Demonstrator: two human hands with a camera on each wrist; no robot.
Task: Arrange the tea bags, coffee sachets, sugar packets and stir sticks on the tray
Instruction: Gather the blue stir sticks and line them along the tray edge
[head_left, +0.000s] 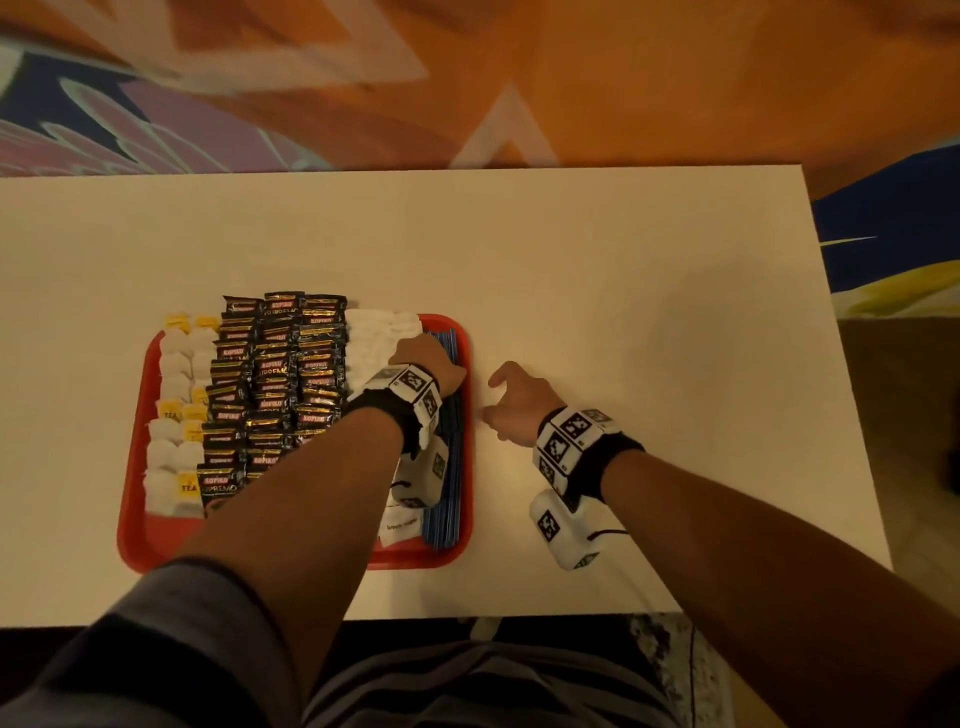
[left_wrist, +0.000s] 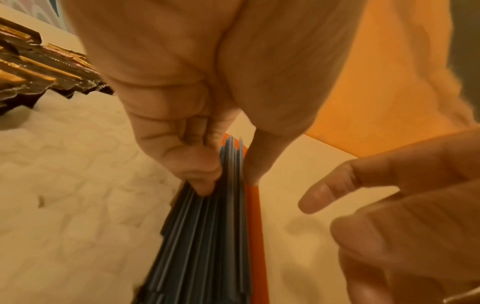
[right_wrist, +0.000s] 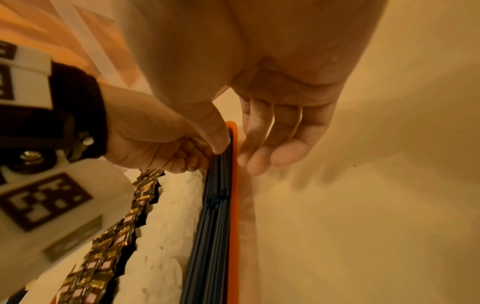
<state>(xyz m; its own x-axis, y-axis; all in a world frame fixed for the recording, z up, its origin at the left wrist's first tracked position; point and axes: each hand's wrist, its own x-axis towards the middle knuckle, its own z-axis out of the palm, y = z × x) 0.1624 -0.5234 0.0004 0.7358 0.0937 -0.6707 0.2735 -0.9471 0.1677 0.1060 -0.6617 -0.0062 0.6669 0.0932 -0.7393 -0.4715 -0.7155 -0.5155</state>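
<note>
Along the right edge of the red plastic tray (head_left: 136, 447), the left hand (head_left: 427, 358) pinches the bundle of thin dark-blue stir sticks (left_wrist: 207, 236) between thumb and curled fingers. The right hand (head_left: 514, 397) hovers alongside, fingers loosely apart, holding nothing. Best to square the ends gently against the rim.

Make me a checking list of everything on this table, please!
Surface: white table, bare to the right of the tray.
Job's things: red tray holds tea bags at its left, black coffee sachets in rows, white sugar packets, then dark blue stir sticks along its right rim.
Clutter: nothing seen.
Hands: left hand pinches the stir sticks near their far end; right hand is beside the tray, fingers relaxed, holding nothing.
Cables: thin black cord by the right wrist camera.
Surroundings: orange patterned floor.
</note>
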